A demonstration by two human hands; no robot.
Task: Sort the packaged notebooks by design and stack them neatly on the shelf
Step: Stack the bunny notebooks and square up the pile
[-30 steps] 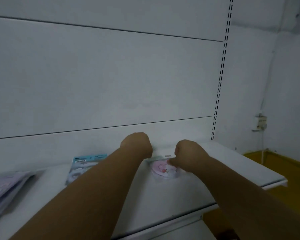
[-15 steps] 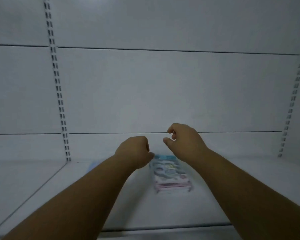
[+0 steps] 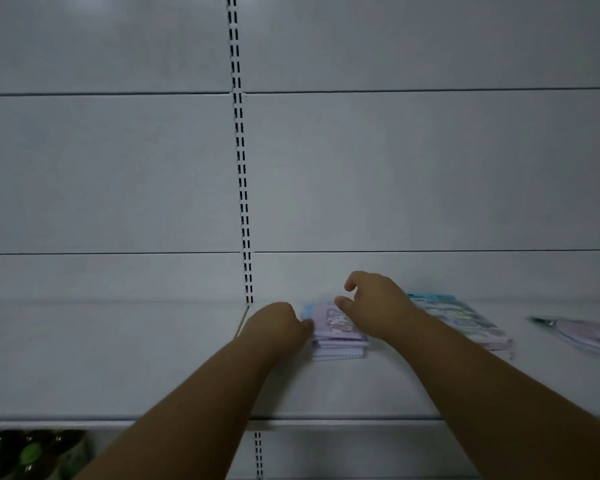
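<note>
Dim, flat lighting; soft motion blur; bowed wide-angle edges

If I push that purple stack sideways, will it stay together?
Probably not. The purple stack looks like several thin glossy packs, already slightly uneven, so the layers may slide. It lies flat, so tipping seems unlikely.

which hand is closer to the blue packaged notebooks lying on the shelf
Right. The right hand hovers over the purple stack, its wrist just beside the blue notebooks. The left hand is at the purple stack's far left edge, farther away.
</note>
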